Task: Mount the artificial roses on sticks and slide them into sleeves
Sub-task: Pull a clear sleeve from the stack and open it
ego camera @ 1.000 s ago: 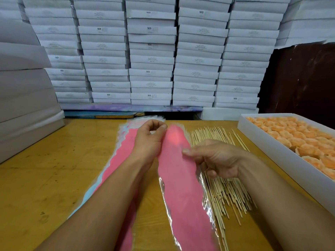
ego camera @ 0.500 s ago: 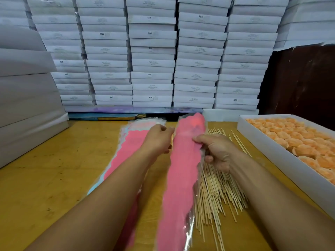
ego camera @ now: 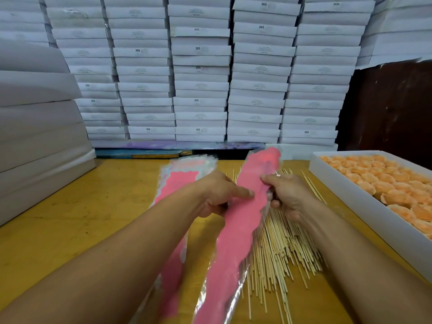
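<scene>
A long pink sleeve (ego camera: 238,232) with clear plastic edges is lifted above the yellow table. My right hand (ego camera: 288,195) pinches its right edge near the wide top. My left hand (ego camera: 219,192) grips the left edge, the thumb lying on the pink face. A stack of more pink sleeves (ego camera: 180,181) lies flat on the table under my left forearm. A loose heap of thin wooden sticks (ego camera: 280,249) lies to the right of the held sleeve. Orange artificial roses (ego camera: 383,181) fill a white box (ego camera: 350,202) at the right.
A wall of stacked white cartons (ego camera: 201,73) runs along the back of the table (ego camera: 81,225). More white stacks (ego camera: 39,127) stand at the left. A dark brown panel (ego camera: 392,108) rises behind the rose box.
The sleeve was lying flat on the table; both hands have lifted it and tilted its top away from me. My right hand slid up to the sleeve's upper edge.
</scene>
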A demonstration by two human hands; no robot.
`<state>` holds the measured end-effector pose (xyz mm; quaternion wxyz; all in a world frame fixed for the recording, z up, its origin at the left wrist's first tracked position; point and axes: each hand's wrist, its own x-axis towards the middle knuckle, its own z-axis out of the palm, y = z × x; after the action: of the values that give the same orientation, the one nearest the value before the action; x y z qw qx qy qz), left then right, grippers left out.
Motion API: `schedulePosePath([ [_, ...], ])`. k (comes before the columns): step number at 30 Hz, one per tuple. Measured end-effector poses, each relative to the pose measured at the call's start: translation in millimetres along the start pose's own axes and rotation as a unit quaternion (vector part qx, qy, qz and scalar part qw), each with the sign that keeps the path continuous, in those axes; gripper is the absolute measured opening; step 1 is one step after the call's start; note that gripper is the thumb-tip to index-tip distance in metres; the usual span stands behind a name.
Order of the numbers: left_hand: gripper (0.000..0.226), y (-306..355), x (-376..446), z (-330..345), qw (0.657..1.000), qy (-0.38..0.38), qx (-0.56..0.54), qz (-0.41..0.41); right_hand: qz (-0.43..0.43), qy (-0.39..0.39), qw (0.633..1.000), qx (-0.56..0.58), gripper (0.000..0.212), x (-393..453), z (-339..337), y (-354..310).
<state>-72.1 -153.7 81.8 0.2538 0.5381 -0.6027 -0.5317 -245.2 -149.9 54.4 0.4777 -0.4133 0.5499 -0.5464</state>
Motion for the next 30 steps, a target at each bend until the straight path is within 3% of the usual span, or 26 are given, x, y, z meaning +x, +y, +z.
schedulePosePath([
  [3,0.040,-3.9,-4.2,2.4,0.997,-0.029,-0.067,-0.004,-0.003,-0.003,1.000,0.013,0.017,0.7,-1.8,0.3],
  [6,0.050,-9.0,-4.3,7.2,0.994,-0.036,-0.106,0.003,-0.004,-0.004,1.000,0.023,0.017,3.0,-2.2,1.7],
  [9,0.046,-13.1,-3.7,9.1,0.989,-0.039,-0.142,0.013,-0.002,-0.006,1.000,0.016,0.015,5.6,-2.9,3.0],
  [15,0.047,-20.0,-3.0,6.5,0.985,-0.049,-0.166,0.023,0.014,-0.031,0.999,0.016,0.018,5.1,-2.7,4.5],
  [24,0.044,-21.5,-0.6,-1.9,0.976,0.000,-0.211,0.057,0.049,-0.080,0.996,0.013,0.031,-1.6,-4.5,-2.5],
  [27,0.035,-23.7,2.3,-6.4,0.967,0.034,-0.240,0.080,0.053,-0.119,0.991,-0.025,0.048,-4.6,-3.4,-3.0],
  [30,0.031,-24.6,6.5,-12.6,0.956,0.072,-0.266,0.099,0.070,-0.240,0.964,-0.096,0.062,-12.9,-3.5,-6.3],
])
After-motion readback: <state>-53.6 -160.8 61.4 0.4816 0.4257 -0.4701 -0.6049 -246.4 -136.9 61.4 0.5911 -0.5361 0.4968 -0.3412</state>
